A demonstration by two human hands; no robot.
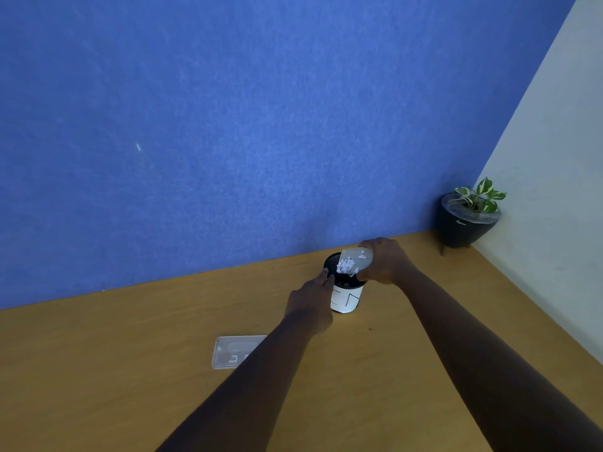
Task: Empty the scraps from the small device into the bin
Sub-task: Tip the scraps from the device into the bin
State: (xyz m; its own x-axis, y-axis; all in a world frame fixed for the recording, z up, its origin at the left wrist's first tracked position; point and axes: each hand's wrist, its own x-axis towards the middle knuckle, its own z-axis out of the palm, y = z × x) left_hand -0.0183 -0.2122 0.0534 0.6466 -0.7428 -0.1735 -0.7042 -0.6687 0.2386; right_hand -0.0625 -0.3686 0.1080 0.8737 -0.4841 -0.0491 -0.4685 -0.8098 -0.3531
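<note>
A small black mesh bin [346, 296] with a white label stands on the wooden desk near the blue wall. My right hand [386, 261] holds a clear plastic scrap tray [355, 261] tilted over the bin's mouth. Small white paper scraps [345, 265] lie bunched at the tray's lower end, above the opening. My left hand [311, 300] grips the bin's left rim, with thumb and fingers on the edge. Part of the bin's left side is hidden behind that hand.
A clear flat plastic piece [233, 351] lies on the desk [130, 370] to the near left, partly under my left forearm. A potted plant in a black pot [465, 220] stands in the far right corner. The blue partition rises just behind the bin.
</note>
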